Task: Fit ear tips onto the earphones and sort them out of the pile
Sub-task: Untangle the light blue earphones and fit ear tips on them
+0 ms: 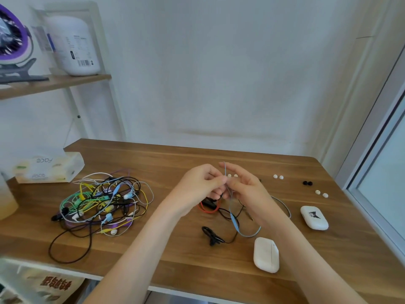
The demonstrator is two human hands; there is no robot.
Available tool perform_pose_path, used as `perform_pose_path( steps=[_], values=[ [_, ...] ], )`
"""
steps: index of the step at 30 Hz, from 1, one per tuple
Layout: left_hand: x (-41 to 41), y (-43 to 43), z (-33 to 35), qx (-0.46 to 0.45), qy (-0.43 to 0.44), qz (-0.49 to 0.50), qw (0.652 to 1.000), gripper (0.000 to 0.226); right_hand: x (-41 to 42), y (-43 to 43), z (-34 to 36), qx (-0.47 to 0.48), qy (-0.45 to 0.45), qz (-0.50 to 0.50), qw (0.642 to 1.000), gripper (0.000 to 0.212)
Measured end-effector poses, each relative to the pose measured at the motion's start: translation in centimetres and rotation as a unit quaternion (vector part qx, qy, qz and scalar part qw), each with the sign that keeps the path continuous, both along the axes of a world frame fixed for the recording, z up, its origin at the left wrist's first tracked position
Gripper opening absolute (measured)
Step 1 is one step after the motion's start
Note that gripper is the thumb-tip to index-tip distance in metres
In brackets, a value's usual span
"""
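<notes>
- At the middle of the head view, above a brown wooden table [175, 255], our two hands meet fingertip to fingertip.
- Our left hand [197, 183] has its fingers curled, and they pinch a thin light blue wired earphone [234, 220] where the hands touch.
- Our right hand [243, 187] pinches the same cable. A short stretch rises above the fingers, and the rest hangs to the table and loops toward the lower right.
- We cannot tell whether an ear tip is on the held end, as the fingers hide it.
- Left of centre lies a tangled pile of coloured wired earphones [103, 200], well apart from the hands.
- Under the hands rest a red-and-black wired earphone [208, 208] and, nearer the lower edge, a coiled black wired earphone [211, 235].
- Just behind our right hand sit two small white ear tips [232, 175].
- Further right we see a second white pair [278, 177], a black pair [307, 183] and a third white pair [321, 193].
- At lower right lies a plain white plastic case [266, 254], and to its upper right a white case with a black print [314, 217].
- At the left edge sits a soft pack of tissues [48, 170].
- On a wooden shelf [54, 82] at upper left stand a purple fan [11, 36] and a white jar [74, 44].
</notes>
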State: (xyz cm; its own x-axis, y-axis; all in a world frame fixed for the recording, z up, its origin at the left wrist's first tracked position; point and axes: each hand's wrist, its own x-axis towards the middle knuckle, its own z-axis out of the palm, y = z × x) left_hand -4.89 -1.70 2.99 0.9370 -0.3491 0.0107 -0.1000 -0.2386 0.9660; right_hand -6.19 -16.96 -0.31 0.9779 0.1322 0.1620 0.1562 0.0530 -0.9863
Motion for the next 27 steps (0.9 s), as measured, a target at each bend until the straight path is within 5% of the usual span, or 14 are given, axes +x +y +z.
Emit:
perform_pose_path(
  steps=[10, 22, 27],
  values=[
    [0.7, 0.9, 0.1, -0.008, 0.056, 0.087, 0.995, 0.008, 0.1, -0.2, 0.2, 0.109, -0.037, 0.027, 0.993, 0.067],
    [0.9, 0.4, -0.6, -0.024, 0.022, 0.063, 0.997, 0.005, 0.4, -0.8, -0.1, 0.073, -0.003, 0.042, 0.996, 0.023],
    [0.9, -0.2, -0.5, -0.167, 0.055, 0.077, 0.981, 0.021, 0.3, -0.7, 0.1, 0.125, 0.014, 0.039, 0.991, 0.031]
  ],
)
